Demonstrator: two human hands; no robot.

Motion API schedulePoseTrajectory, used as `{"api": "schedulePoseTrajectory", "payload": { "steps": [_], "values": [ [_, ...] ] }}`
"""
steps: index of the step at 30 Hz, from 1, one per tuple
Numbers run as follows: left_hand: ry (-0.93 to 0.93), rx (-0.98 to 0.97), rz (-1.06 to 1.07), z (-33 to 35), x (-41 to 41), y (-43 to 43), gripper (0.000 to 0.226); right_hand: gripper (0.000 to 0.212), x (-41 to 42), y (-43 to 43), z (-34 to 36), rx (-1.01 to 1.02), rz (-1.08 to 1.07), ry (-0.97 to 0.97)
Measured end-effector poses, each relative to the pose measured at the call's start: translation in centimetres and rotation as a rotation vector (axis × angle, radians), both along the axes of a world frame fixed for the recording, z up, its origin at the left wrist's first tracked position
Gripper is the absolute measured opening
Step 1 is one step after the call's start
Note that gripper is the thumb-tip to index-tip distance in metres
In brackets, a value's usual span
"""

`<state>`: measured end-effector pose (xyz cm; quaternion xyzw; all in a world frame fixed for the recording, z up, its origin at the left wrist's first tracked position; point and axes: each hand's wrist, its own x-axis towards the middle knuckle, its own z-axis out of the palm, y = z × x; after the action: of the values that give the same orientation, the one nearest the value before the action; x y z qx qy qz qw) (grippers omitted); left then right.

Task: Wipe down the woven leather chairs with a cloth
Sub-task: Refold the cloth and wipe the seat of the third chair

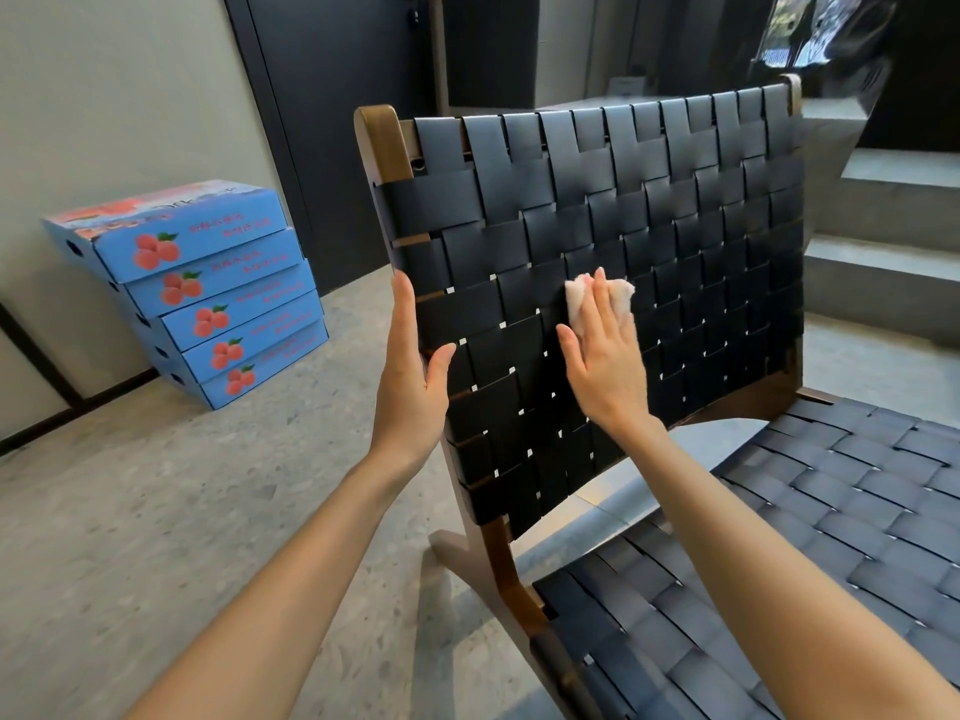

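A chair with a dark woven leather backrest (pixel 649 210) and woven seat (pixel 810 537) on a brown wooden frame fills the right half of the head view. My right hand (pixel 605 356) lies flat with straight fingers on the backrest's lower middle, pressing a small pale pink cloth (pixel 576 298) against the straps. Most of the cloth is hidden under my fingers. My left hand (pixel 413 371) holds the backrest's left edge, thumb on the front and fingers along the side.
A leaning stack of several blue fruit boxes (pixel 208 293) stands by the wall at the left. Grey speckled floor (pixel 182 511) spreads at lower left. Concrete steps (pixel 883 241) rise behind the chair at right. A dark door (pixel 332 96) is behind.
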<state>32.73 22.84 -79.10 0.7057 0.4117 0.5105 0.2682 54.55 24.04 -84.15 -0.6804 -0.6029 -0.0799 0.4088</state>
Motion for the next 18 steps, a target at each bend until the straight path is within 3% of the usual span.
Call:
{"api": "schedulePoseTrajectory", "payload": {
  "steps": [4, 10, 13, 16, 18],
  "values": [
    [-0.029, 0.008, -0.011, -0.3, 0.0, 0.0, 0.076, 0.064, 1.2, 0.9, -1.4, 0.010, -0.094, -0.019],
    [-0.014, 0.048, -0.017, -0.7, 0.0, 0.4, 0.075, 0.042, 1.9, 2.6, -1.2, 0.130, -0.281, 0.170],
    [-0.020, 0.056, -0.016, -0.9, 0.1, 0.5, 0.075, 0.038, 1.8, 2.9, -1.4, 0.226, -0.206, 0.236],
    [-0.021, 0.063, -0.028, -1.2, -0.1, 0.7, 0.076, 0.029, 2.0, 3.6, 1.0, 0.446, -0.090, 0.421],
    [-0.012, 0.067, -0.035, -1.3, -0.2, 0.8, 0.077, 0.023, 2.0, 4.9, 3.5, 0.557, -0.046, 0.424]
  ]
}}
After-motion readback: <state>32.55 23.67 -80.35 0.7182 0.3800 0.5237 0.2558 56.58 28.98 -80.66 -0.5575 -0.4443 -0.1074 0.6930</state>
